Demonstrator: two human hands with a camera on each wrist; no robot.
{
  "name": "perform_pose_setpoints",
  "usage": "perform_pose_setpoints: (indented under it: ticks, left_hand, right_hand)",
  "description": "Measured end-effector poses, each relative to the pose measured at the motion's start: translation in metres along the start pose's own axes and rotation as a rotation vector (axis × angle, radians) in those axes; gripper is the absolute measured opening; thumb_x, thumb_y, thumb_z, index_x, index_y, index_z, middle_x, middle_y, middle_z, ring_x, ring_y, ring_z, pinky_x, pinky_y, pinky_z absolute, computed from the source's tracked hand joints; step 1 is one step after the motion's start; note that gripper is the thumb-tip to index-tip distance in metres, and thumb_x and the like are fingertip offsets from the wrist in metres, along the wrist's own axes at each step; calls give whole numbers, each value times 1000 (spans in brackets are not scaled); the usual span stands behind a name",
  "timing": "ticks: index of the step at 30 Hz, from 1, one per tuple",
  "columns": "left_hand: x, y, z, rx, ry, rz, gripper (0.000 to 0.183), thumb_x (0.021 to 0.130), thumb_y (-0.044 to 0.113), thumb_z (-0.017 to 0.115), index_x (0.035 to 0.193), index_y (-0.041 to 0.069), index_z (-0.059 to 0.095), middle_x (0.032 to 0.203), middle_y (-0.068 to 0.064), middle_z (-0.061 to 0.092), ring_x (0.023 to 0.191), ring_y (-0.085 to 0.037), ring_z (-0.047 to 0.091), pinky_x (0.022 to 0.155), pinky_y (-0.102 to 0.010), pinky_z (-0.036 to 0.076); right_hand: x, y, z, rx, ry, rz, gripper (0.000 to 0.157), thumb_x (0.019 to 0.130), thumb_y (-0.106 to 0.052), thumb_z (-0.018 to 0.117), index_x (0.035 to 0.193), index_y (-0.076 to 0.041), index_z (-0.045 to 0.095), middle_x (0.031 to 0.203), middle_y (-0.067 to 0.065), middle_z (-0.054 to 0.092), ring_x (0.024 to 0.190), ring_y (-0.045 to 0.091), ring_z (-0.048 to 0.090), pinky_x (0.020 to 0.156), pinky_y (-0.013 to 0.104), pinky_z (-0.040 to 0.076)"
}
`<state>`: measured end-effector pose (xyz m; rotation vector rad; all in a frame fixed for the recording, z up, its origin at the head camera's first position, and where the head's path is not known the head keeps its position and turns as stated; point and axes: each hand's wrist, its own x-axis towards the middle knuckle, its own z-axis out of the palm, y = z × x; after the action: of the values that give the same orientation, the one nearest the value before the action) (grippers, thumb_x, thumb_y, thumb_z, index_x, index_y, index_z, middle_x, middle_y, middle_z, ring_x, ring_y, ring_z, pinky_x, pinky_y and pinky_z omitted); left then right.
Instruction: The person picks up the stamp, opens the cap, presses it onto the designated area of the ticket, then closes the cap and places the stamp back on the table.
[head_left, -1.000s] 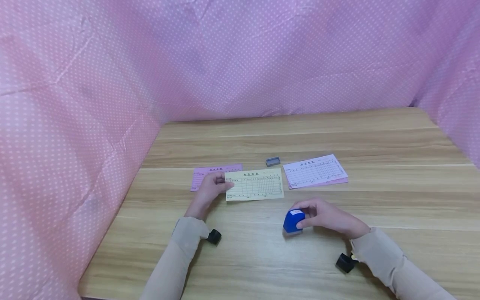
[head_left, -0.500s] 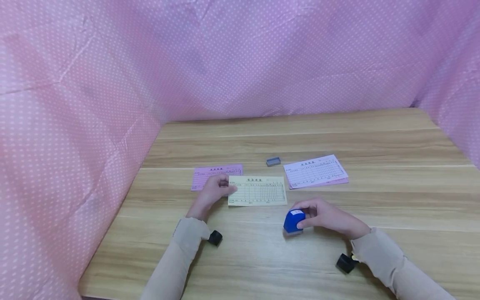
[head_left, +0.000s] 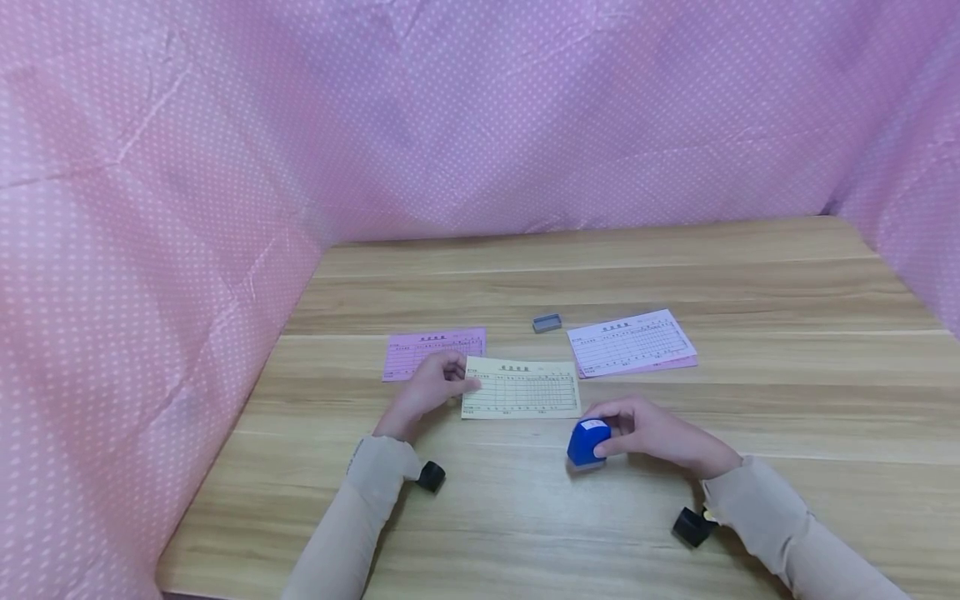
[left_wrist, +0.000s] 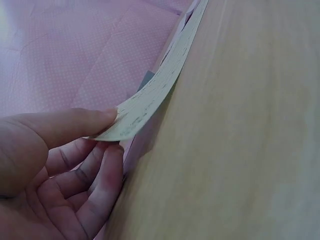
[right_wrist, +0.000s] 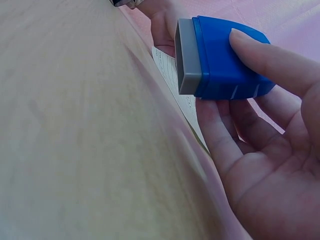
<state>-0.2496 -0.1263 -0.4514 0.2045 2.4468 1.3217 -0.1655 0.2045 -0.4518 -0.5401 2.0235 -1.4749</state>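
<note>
My left hand [head_left: 431, 390] pinches the left edge of a pale yellow printed slip [head_left: 525, 392] between thumb and fingers. In the left wrist view that end of the yellow slip [left_wrist: 135, 112] is raised and the paper bows down away from the thumb. My right hand [head_left: 652, 433] holds a blue self-inking stamp [head_left: 587, 442] by its sides, close to the slip's lower right corner. In the right wrist view the stamp [right_wrist: 225, 60] shows a grey base, held just off the wooden surface. Its stamping face is hidden from me.
A pink slip [head_left: 431, 346] lies behind my left hand. At the back right a white slip [head_left: 630, 342] overlaps another pink one [head_left: 678, 363]. Between them sits a small grey stamp cap [head_left: 547, 323]. Pink dotted cloth [head_left: 525, 125] hangs behind the wooden table [head_left: 450, 283].
My left hand has drawn the yellow slip toward me and slightly right, and it now sits lower, near the stamp. The right hand with the stamp stays nearly still.
</note>
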Motion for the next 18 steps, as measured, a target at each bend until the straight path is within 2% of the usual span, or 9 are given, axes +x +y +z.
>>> perform_pose_setpoints:
  ticks: [5, 9, 12, 18]
  left_hand:
    - [-2, 2, -1, 3, -35, -1, 16, 91, 21, 67, 89, 8, 58, 78, 0, 53, 69, -15, 47, 60, -22, 41]
    - [-4, 2, -3, 45, -49, 12, 28, 97, 28, 58, 77, 9, 55, 73, 1, 53, 65, -14, 45, 59, -23, 39]
    - [-5, 2, -5, 114, -51, 37, 34, 99, 31, 54, 72, 10, 54, 70, 0, 55, 61, -14, 43, 57, -23, 37]
    - [-6, 2, -6, 252, -1, 65, 28, 98, 29, 56, 77, 11, 58, 71, -1, 57, 62, -14, 45, 56, -24, 37]
  right_hand:
    - [0, 0, 0, 3, 3, 3, 40, 90, -20, 69, 123, -1, 61, 121, 19, 64, 103, 12, 62, 88, 18, 50]
    - [0, 1, 0, 2, 3, 2, 40, 90, -20, 69, 124, 0, 61, 121, 19, 64, 103, 12, 62, 88, 19, 50]
    - [0, 1, 0, -1, 2, 0, 41, 90, -20, 69, 124, 0, 61, 121, 19, 64, 104, 13, 62, 88, 19, 50]
    - [0, 1, 0, -10, 3, -5, 40, 90, -20, 69, 124, -1, 61, 122, 19, 63, 104, 13, 62, 89, 18, 50]
